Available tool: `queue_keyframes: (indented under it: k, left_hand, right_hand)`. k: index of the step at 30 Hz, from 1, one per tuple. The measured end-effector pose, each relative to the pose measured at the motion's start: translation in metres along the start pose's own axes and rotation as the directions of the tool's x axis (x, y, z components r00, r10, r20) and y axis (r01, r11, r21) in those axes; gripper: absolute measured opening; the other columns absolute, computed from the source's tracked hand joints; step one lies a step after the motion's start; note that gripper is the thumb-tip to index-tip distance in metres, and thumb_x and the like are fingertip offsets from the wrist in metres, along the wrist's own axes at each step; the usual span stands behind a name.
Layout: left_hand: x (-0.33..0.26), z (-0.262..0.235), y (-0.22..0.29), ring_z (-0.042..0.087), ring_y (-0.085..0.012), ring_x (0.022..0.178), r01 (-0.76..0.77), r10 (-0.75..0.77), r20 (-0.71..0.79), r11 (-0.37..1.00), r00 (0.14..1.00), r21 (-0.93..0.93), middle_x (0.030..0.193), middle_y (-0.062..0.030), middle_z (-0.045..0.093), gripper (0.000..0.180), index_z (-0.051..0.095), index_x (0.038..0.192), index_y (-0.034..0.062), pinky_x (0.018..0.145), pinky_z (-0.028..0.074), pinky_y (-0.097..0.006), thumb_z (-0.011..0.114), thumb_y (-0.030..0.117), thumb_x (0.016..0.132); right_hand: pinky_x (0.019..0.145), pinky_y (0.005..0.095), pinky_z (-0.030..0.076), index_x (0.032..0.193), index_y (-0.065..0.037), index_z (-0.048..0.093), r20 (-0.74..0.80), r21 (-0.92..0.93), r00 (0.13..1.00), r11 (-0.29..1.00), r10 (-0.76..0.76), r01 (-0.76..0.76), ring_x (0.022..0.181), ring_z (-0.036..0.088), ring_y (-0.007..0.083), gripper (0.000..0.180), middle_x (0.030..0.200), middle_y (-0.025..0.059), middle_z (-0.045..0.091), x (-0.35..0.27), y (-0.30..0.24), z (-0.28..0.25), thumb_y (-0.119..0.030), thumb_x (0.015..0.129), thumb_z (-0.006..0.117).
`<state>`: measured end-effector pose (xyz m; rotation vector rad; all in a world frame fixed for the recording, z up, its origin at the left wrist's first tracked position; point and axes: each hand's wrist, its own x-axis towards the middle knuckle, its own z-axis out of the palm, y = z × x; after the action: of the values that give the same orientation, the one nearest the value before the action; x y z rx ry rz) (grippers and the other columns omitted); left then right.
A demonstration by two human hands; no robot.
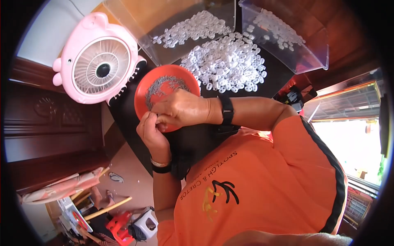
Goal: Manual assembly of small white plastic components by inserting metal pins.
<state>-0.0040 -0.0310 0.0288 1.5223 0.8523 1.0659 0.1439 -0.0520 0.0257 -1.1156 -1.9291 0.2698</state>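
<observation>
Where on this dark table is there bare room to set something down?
The bare dark table shows between the white parts pile and the right forearm, and below the hands near the table's edge. It is crowded around the red bowl, where the left hand and right hand meet.

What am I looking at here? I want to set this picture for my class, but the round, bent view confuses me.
There is no machine: a person wears a wide-angle camera on the head, looking down at their own hands, so straight edges bend. The left hand and right hand meet over a red bowl of thin dark metal bits, pinching something too small to tell. On the black table lies a heap of small white plastic pieces; two clear boxes hold more. A pink fan stands at the left.
</observation>
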Motion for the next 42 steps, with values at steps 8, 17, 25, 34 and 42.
queue_keyframes:
  k: [8, 17, 25, 34, 42]
  left_hand:
    - [0.003, 0.005, 0.005, 0.044, -0.0074, 0.053, 0.022, -0.039, -0.089, 0.981, 0.995, -0.190, 0.059, -0.0014, 0.051, 0.028, 0.055, 0.072, 0.0011, 0.051, 0.033, -0.021, 0.045, 0.018, 0.091]
    - [0.003, 0.002, 0.002, 0.043, -0.0103, 0.054, -0.029, 0.011, -0.101, 0.983, 0.995, -0.180, 0.059, -0.0019, 0.046, 0.025, 0.056, 0.074, -0.0006, 0.052, 0.034, -0.023, 0.045, 0.016, 0.089]
    - [0.002, 0.001, 0.003, 0.042, -0.0099, 0.054, -0.011, -0.008, -0.069, 0.963, 0.998, -0.268, 0.059, -0.0018, 0.046, 0.025, 0.056, 0.074, -0.0011, 0.053, 0.035, -0.024, 0.046, 0.015, 0.090]
    - [0.010, -0.007, -0.002, 0.041, -0.0084, 0.054, 0.019, -0.065, -0.125, 0.941, 0.990, -0.339, 0.060, -0.0008, 0.046, 0.024, 0.055, 0.073, -0.0011, 0.053, 0.034, -0.023, 0.047, 0.015, 0.089]
    - [0.014, -0.010, -0.007, 0.044, -0.0086, 0.053, -0.005, -0.045, -0.144, 0.944, 0.989, -0.330, 0.060, -0.0012, 0.047, 0.023, 0.056, 0.073, -0.0003, 0.052, 0.033, -0.022, 0.049, 0.016, 0.088]
  right_hand:
    - [0.059, 0.0383, 0.050, 0.088, -0.006, 0.062, 0.033, -0.138, 0.999, 0.990, -0.013, 0.017, 0.070, 0.063, 0.0290, 0.021, 0.078, 0.0081, 0.063, 0.012, -0.010, -0.013, -0.023, 0.078, 0.067]
    - [0.058, 0.0345, 0.051, 0.099, -0.006, 0.064, -0.218, -0.430, 0.968, 0.903, -0.121, 0.016, 0.068, 0.064, 0.0255, 0.028, 0.079, 0.0085, 0.064, 0.023, -0.036, -0.110, -0.019, 0.075, 0.071]
    - [0.078, 0.0369, 0.050, 0.109, 0.000, 0.061, -0.556, -0.726, 0.830, 0.468, 0.033, -0.505, 0.090, 0.061, 0.0330, 0.039, 0.099, 0.0155, 0.063, 0.006, -0.051, -0.249, -0.016, 0.074, 0.067]
    - [0.078, 0.0329, 0.049, 0.100, -0.009, 0.067, -0.168, -0.649, 0.975, 0.728, 0.147, -0.221, 0.094, 0.062, 0.0238, 0.021, 0.107, 0.0067, 0.064, -0.025, 0.006, -0.186, -0.019, 0.081, 0.067]
    - [0.071, 0.0358, 0.049, 0.087, -0.007, 0.067, 0.167, -0.483, 0.957, 0.866, 0.236, -0.129, 0.081, 0.060, 0.0267, 0.013, 0.084, 0.0080, 0.062, -0.030, 0.017, -0.124, -0.014, 0.077, 0.067]
